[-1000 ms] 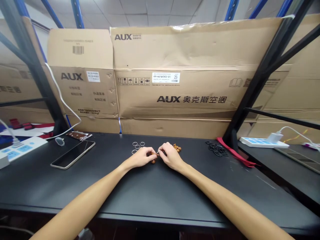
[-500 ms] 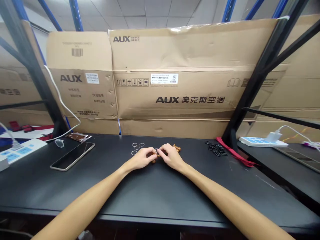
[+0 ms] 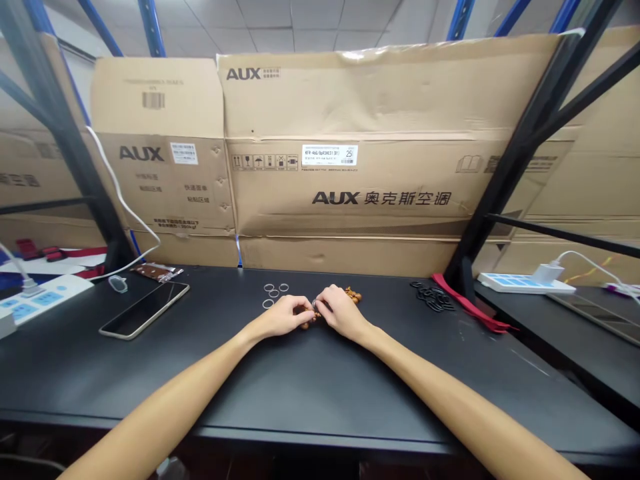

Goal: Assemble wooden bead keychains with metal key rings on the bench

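Above the black table, both my hands are brought together at the middle, fingers pinched. My left hand (image 3: 283, 317) is closed on a cluster of brown, wooden-looking beads (image 3: 305, 325), which hangs below its fingertips. Between the two hands a small metal split ring (image 3: 315, 305) stands up, with my right hand (image 3: 344, 313) pinching it. The fingers partly cover where ring and beads meet, so whether they are joined I cannot tell. Several loose metal rings (image 3: 269, 303) lie just beyond my left hand. A pile of brown beaded pieces (image 3: 354, 295) lies behind my right hand.
Black clasps or links (image 3: 433, 298) lie in a heap at the right, beside a red strap (image 3: 467, 307). At the left are a phone (image 3: 146, 311), a brown packet (image 3: 157, 271) and a power strip (image 3: 45, 301). Cardboard (image 3: 345, 220) walls off the back.
Both hands stay in nearly the same place. The ring between the fingertips has turned a little, and the beads under my left hand have shifted slightly. The camera view has moved a little.
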`<state>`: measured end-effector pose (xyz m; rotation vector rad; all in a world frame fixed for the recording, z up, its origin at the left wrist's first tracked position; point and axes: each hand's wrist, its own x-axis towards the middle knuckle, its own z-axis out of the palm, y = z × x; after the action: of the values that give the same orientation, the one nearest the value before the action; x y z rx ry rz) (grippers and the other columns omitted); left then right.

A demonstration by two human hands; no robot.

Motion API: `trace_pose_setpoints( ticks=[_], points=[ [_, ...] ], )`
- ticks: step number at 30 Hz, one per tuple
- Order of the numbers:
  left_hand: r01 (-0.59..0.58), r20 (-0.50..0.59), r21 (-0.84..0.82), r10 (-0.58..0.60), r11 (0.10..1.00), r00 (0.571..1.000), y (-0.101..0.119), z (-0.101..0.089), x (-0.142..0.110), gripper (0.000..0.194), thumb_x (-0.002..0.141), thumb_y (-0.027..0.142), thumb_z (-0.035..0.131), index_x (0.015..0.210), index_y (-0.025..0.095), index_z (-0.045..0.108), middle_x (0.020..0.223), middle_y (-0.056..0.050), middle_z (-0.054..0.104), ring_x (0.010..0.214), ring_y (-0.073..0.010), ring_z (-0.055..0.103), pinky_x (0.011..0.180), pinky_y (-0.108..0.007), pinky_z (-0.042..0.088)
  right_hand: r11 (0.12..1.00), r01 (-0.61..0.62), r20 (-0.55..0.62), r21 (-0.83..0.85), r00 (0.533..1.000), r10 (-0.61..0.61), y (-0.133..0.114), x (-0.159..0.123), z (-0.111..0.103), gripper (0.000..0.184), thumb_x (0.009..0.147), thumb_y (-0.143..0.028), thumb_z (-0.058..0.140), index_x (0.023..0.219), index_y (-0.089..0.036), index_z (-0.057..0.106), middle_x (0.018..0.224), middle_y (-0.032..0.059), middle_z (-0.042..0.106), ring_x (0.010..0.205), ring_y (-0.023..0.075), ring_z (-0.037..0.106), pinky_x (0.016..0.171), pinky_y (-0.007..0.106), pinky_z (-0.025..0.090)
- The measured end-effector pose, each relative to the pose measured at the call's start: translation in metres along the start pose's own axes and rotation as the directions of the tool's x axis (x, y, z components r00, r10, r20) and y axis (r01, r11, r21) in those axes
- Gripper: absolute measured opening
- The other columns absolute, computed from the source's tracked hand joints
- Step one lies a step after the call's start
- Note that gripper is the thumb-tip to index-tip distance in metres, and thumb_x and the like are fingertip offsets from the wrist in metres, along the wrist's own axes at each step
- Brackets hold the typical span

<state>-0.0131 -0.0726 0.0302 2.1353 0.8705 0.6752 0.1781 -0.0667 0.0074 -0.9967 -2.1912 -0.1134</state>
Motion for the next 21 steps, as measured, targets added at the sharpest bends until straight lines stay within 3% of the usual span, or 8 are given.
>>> trace_pose_setpoints(
  ticks=[5,8,12,16,18,21],
  points=[
    [0.04,-0.008,-0.144,-0.041,0.989,0.999,0.003,-0.005,0.001,0.022,0.081,0.036,0.056,0.077,0.015,0.059,0.067,0.0,0.063,0.064,-0.0124,0.059,0.066,-0.024,0.047,0.933,0.181,0.037,-0.31,0.983,-0.178,0.003,0.0,-0.002,0.019,0.092,-0.018,0.043,0.084,-0.015,0.06,0.082,0.009,0.061,0.081,0.021,0.049,0.072,0.033,0.035],
    [0.034,-0.03,-0.14,-0.039,0.989,0.999,0.004,-0.009,0.0,0.022,0.081,0.037,0.057,0.077,0.015,0.06,0.065,0.0,0.062,0.064,-0.0125,0.059,0.067,-0.025,0.046,0.921,0.202,0.023,-0.332,0.978,-0.206,0.004,-0.001,-0.004,0.02,0.092,-0.016,0.042,0.085,-0.016,0.061,0.082,0.0087,0.062,0.082,0.0211,0.049,0.073,0.034,0.034],
    [0.036,-0.006,-0.131,-0.037,0.991,0.999,0.002,-0.006,0.0,0.024,0.081,0.039,0.058,0.086,0.016,0.059,0.071,-0.001,0.065,0.066,-0.0137,0.061,0.067,-0.026,0.047,0.991,0.013,-0.1,-0.13,0.995,-0.026,0.004,-0.001,-0.004,0.015,0.09,-0.019,0.048,0.085,-0.018,0.062,0.079,0.0052,0.064,0.079,0.0188,0.053,0.073,0.032,0.038],
    [0.067,-0.058,-0.101,-0.073,0.993,0.996,-0.002,0.001,0.001,0.038,0.079,0.04,0.061,0.108,0.016,0.053,0.072,0.0,0.065,0.064,-0.0139,0.061,0.062,-0.026,0.047,0.987,-0.16,-0.11,0.016,0.981,0.161,0.003,-0.001,-0.002,0.011,0.087,-0.021,0.055,0.083,-0.02,0.065,0.077,0.0027,0.064,0.075,0.0164,0.056,0.073,0.03,0.04],
    [0.058,-0.136,-0.021,-0.06,0.998,0.989,-0.003,0.003,0.001,0.042,0.079,0.04,0.062,0.112,0.017,0.052,0.076,0.0,0.064,0.064,-0.0133,0.06,0.059,-0.025,0.046,0.981,-0.192,-0.095,0.017,0.977,0.193,0.002,-0.001,-0.001,0.012,0.086,-0.023,0.056,0.08,-0.021,0.066,0.077,0.0023,0.064,0.072,0.016,0.056,0.072,0.03,0.04],
    [-0.023,-0.226,0.124,0.051,0.992,0.973,-0.003,0.001,0.003,0.03,0.079,0.039,0.061,0.102,0.019,0.06,0.088,-0.003,0.062,0.072,-0.0132,0.058,0.062,-0.024,0.046,0.986,-0.169,-0.071,0.001,0.983,0.169,-0.001,-0.002,-0.001,0.017,0.087,-0.028,0.056,0.076,-0.02,0.066,0.073,0.0024,0.063,0.071,0.0157,0.055,0.071,0.029,0.039]
  ],
)
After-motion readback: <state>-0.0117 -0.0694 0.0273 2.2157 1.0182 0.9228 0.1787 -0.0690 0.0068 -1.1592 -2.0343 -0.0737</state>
